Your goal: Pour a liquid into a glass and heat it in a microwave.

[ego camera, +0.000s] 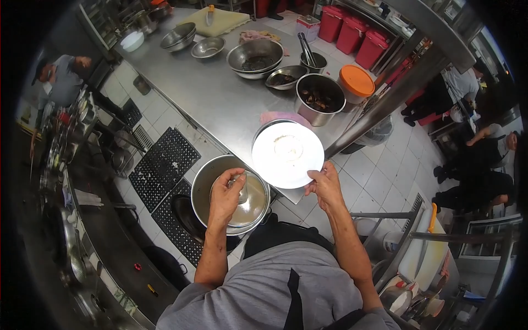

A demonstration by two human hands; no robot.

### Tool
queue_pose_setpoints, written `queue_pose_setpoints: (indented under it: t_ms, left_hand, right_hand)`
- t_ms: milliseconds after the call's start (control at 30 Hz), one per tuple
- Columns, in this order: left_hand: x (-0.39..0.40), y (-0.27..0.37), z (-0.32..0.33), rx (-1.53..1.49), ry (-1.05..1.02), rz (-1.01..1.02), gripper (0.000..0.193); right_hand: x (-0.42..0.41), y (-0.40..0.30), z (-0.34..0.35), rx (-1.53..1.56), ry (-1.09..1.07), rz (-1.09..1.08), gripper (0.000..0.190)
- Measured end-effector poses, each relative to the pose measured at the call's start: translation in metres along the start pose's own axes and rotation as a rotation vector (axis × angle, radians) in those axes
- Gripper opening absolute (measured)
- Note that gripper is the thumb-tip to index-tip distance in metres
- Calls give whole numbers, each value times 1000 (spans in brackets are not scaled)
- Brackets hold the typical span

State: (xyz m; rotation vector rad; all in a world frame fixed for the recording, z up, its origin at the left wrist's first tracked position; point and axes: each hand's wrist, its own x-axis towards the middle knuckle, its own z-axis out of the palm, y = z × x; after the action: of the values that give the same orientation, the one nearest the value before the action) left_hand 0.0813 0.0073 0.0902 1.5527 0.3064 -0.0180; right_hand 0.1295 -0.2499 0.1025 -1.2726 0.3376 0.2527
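Observation:
My right hand [326, 185] grips the near right rim of a white round plate [270, 165], thumb on top. Brownish residue marks the plate's middle. Beneath its far left edge shows the rim of a metal vessel [264, 128], mostly hidden. My left hand [229, 192] is over a large metal stockpot [199, 187], its fingers pinched on a small metal cup [242, 194] or similar vessel, partly covered by the hand. Cloudy tan liquid [256, 202] lies in the pot, which stands beside the steel table [181, 86]. A pink cloth [288, 117] lies behind the plate.
On the table are a deep metal pot [303, 110] with dark food, an orange-lidded tub [357, 80], metal bowls [264, 51], and tongs [306, 49]. A steel post [383, 97] rises at right. Perforated black mats [163, 159] cover floor at left. Other people [66, 78] stand at both sides.

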Motion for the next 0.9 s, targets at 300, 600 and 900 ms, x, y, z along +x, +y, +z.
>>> queue_pose_setpoints:
  t_ms: [300, 600, 900]
  left_hand:
    - [-11, -8, -3, -84, 8, -111, 48]
    - [-51, -17, -34, -176, 236, -191, 51]
    - [-56, -9, -56, -183, 421, -96, 53]
  right_hand:
    - [-39, 20, -5, 99, -271, 57, 25]
    - [-47, 36, 21, -61, -551, 79, 33]
    - [36, 4, 1, -297, 123, 4, 26]
